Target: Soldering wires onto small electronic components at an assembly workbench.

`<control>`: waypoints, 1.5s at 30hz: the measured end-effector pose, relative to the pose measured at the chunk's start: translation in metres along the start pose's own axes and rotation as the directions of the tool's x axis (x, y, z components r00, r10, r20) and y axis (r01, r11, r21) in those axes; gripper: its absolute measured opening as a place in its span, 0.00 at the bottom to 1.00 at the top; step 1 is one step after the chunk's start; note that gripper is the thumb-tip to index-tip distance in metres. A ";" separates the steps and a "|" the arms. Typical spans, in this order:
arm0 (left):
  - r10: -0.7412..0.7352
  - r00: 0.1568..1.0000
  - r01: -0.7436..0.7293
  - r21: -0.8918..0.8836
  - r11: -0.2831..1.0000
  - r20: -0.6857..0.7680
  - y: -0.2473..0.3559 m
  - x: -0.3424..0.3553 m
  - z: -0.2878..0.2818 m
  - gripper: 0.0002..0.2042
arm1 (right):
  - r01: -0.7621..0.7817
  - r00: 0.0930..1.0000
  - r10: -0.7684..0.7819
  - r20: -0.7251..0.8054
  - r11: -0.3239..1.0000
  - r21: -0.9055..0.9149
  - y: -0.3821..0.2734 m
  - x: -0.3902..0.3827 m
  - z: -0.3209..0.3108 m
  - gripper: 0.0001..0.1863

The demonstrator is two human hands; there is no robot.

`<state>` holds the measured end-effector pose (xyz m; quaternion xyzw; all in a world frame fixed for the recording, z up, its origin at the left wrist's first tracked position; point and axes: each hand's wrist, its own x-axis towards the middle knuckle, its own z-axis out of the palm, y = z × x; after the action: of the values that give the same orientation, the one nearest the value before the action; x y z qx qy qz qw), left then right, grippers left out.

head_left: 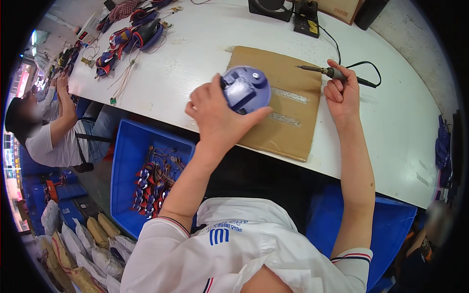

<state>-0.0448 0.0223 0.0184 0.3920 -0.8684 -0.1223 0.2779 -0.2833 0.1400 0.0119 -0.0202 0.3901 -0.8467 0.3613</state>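
My left hand (215, 110) is closed around the edge of a round purple-blue plastic housing (260, 90), holding it above the cardboard sheet (288, 134). The housing shows a rectangular recess and a small round silver part; its far side is hidden. In my right hand (344, 93) is a soldering iron (332, 73), gripped by its dark handle between thumb and fingers. Its thin metal tip points left, over the right part of the cardboard, apart from the housing. A black cord loops from the handle's end to the right.
A black soldering stand (307, 22) and a black fan-like box (271, 9) stand at the far edge. Wired parts (139, 36) lie far left on the white table (181, 53). Below is a blue bin (122, 171) of wired pieces; a person (58, 127) sits at left.
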 end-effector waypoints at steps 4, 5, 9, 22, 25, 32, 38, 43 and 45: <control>-0.033 0.981 -0.006 0.197 0.980 0.191 0.006 0.004 0.003 0.53 | -0.001 1.000 0.001 0.014 1.000 0.025 -0.002 0.002 -0.006 0.16; 0.104 0.969 -0.131 0.111 0.985 0.223 -0.008 0.012 -0.002 0.52 | -0.004 1.000 0.003 0.013 0.999 0.032 -0.004 0.003 -0.006 0.16; 0.490 0.836 -0.464 -0.157 0.872 0.248 -0.046 0.037 -0.012 0.50 | -0.022 1.000 0.021 0.015 0.998 0.055 -0.004 0.003 -0.004 0.16; 0.196 0.980 -0.191 -0.091 0.977 0.040 0.021 -0.005 0.015 0.48 | -0.037 0.999 0.038 -0.013 0.997 0.067 -0.005 0.002 -0.006 0.15; 0.131 0.991 -0.131 -0.104 0.986 -0.009 0.021 -0.010 0.016 0.42 | -0.089 0.994 0.085 0.065 0.993 0.073 -0.003 0.024 -0.030 0.15; -0.333 0.894 0.159 -0.481 0.862 -0.301 -0.119 -0.028 -0.038 0.11 | -0.158 0.942 0.125 0.311 0.984 0.085 -0.027 0.059 -0.084 0.19; -0.837 0.504 0.799 -0.254 0.545 -0.212 -0.326 -0.168 -0.062 0.17 | -0.148 0.953 0.119 0.277 0.985 0.084 -0.032 0.066 -0.088 0.18; -0.745 0.667 0.658 0.449 0.605 0.026 -0.400 -0.286 -0.023 0.25 | -0.097 0.965 0.072 0.253 0.992 0.087 -0.048 0.063 -0.089 0.14; -0.695 0.719 0.608 0.506 0.611 -0.025 -0.415 -0.301 -0.014 0.26 | -0.104 0.954 0.069 0.291 0.989 0.105 -0.044 0.054 -0.078 0.14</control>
<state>0.3796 -0.0279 -0.2654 0.7251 -0.6874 -0.0296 0.0307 -0.3741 0.1749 -0.0261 -0.1037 0.2829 -0.8400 0.4512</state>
